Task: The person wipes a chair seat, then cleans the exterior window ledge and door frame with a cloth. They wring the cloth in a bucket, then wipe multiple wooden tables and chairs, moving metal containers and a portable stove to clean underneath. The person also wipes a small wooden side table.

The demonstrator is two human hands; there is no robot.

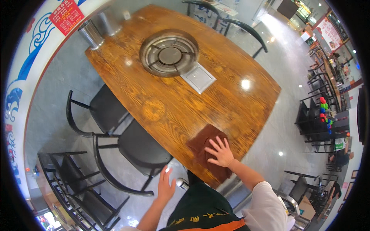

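My right hand (219,152) lies flat, fingers spread, on a brown cloth (202,141) at the near corner of a wooden table (179,106). The cloth is spread out and reaches close to the table's edge. My left hand (166,184) hangs in the air beside the table, near a black chair, with nothing in it. Farther up the table sits a round metal burner (170,55) set into the top, and a square silvery plate (198,78) touches its near rim.
Two black chairs (144,144) stand at the table's left side, and more (245,27) at its far side. A metal cylinder (92,34) stands by the far left corner. A person (342,158) is far off at the right.
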